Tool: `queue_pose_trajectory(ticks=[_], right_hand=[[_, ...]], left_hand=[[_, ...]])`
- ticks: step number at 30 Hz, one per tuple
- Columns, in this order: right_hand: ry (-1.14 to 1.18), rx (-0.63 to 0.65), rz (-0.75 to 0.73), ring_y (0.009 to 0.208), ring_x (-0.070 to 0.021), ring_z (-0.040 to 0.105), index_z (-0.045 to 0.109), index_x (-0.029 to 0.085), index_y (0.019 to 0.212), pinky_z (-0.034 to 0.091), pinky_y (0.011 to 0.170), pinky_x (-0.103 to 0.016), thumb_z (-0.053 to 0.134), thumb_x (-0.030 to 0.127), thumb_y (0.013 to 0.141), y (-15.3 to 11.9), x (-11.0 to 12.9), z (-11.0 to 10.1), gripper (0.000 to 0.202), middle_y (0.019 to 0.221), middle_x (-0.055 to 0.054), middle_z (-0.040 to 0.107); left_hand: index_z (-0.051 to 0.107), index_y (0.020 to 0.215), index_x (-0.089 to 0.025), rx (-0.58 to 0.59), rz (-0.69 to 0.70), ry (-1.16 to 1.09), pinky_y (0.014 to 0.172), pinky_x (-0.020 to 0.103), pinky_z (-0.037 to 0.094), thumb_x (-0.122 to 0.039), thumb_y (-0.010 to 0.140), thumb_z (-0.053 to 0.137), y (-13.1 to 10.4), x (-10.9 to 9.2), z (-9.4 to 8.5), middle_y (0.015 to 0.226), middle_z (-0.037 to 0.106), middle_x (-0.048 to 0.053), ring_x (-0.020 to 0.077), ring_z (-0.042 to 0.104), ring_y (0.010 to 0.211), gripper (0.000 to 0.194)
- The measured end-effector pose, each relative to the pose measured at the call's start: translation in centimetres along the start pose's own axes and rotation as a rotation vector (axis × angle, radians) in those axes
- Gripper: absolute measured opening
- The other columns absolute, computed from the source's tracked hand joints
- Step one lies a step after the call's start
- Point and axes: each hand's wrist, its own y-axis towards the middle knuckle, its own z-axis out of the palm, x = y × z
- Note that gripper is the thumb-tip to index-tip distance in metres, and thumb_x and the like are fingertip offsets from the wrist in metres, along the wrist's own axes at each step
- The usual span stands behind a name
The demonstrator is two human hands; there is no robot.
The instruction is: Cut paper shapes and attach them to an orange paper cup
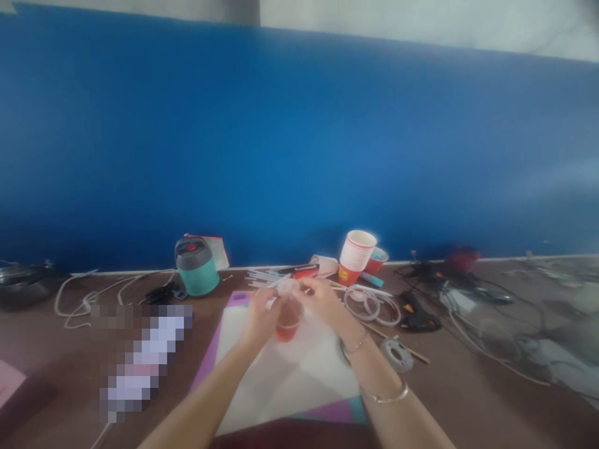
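At the middle of the head view, my left hand (261,315) and my right hand (324,302) come together with bent fingers. Between their fingertips is a small whitish, translucent piece (286,287), too blurred to name, and both hands pinch it. Just below it, a cup with a red lower part (286,332) stands on a white sheet (262,380). My fingers partly cover the cup's upper part, and I cannot tell whether they touch it. A bracelet is on my right wrist and another is further up that arm.
Beyond my hands stand a stack of paper cups (358,255) and a teal container (199,274). Rolls of tape (397,354), clear rings (362,304), a glue gun (418,315) and cables lie to the right. A blue panel (299,137) rises behind the table.
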Motion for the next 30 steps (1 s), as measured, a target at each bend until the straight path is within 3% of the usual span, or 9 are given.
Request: queue_pose_trajectory(ticks=[15, 22, 30], right_hand=[[-0.014, 0.006, -0.009, 0.059, -0.0126, 0.052, 0.061, 0.014, 0.066, 0.039, 0.055, -0.022, 0.051, 0.021, 0.077, -0.1, 0.2, -0.1, 0.016, 0.062, 0.001, 0.061], [-0.038, -0.016, 0.016, 0.061, -0.0138, 0.054, 0.065, 0.014, 0.072, 0.041, 0.058, -0.023, 0.052, 0.02, 0.075, 0.0, -0.3, 0.0, 0.014, 0.068, -0.001, 0.065], [-0.027, -0.01, -0.004, 0.06, -0.0138, 0.056, 0.067, 0.014, 0.073, 0.043, 0.057, -0.023, 0.054, 0.022, 0.076, 0.1, -0.2, 0.1, 0.015, 0.068, -0.002, 0.067]], left_hand=[[0.065, 0.081, -0.019, 0.033, -0.004, -0.018, 0.078, 0.035, 0.041, -0.03, 0.077, 0.054, -0.2, -0.2, -0.1, 0.085, 0.064, 0.005, 0.0218, 0.056, 0.084, 0.016], [0.066, 0.086, -0.02, 0.149, 0.071, -0.014, 0.075, 0.033, 0.043, -0.029, 0.073, 0.061, 0.0, -0.4, -1.0, 0.087, 0.064, 0.004, 0.0212, 0.057, 0.083, 0.016], [0.066, 0.075, -0.02, 0.088, 0.11, 0.011, 0.079, 0.034, 0.042, -0.021, 0.075, 0.054, 0.6, -0.2, -1.0, 0.081, 0.066, 0.004, 0.0212, 0.057, 0.083, 0.012]])
